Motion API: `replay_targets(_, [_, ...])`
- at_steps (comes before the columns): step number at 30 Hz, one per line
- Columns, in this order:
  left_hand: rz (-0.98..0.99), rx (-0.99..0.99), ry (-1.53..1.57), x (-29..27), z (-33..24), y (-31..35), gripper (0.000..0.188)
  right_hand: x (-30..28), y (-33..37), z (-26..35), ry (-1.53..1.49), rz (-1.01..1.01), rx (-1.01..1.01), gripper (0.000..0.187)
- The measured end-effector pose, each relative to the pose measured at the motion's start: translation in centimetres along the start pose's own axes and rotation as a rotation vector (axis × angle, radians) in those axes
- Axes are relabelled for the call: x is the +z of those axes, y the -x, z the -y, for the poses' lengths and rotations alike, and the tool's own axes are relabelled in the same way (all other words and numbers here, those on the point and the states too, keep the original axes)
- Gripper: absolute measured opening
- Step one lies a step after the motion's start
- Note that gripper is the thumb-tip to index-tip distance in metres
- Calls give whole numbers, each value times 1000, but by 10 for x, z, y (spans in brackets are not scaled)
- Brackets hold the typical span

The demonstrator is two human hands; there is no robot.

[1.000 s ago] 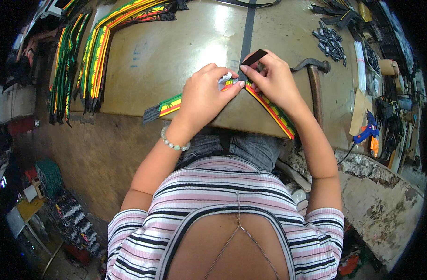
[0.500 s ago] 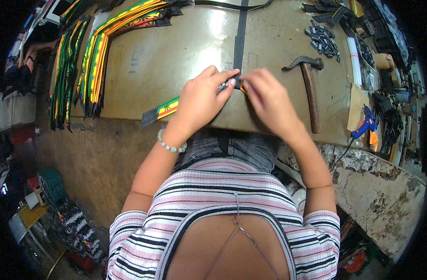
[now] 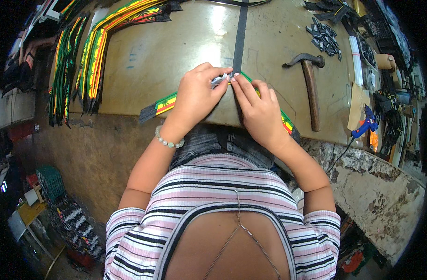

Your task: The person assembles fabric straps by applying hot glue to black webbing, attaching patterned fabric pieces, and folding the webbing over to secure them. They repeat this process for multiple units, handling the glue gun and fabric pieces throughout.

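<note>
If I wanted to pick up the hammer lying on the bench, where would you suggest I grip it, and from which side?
Grip the hammer by its wooden handle, near the end at the bench's front edge, coming from the right. The handle lies flat and bare, pointing toward the person, with its metal head at the far end. The right hand works just to its left, so that side is crowded.

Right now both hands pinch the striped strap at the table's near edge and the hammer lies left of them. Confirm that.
One detail is wrong: the hammer lies to the right of the hands, not the left, as the head view shows. The rest stands: the left hand and right hand both pinch the striped strap at the near edge of the table.
</note>
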State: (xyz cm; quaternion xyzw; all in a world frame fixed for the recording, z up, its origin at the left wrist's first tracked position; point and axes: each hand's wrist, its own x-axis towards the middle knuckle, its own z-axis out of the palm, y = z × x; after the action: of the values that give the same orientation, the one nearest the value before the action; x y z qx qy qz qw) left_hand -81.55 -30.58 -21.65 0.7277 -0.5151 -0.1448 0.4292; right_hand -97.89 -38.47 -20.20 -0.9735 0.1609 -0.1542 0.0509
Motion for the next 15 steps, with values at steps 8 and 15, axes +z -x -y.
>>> replay_targets(8, [-32, 33, 45, -9, -14, 0, 19, -18, 36, -75, 90, -298, 391, 42])
replay_targets(15, [-178, 113, -17, -22, -13, 16, 15, -54, 36, -71, -171, -135, 907, 36])
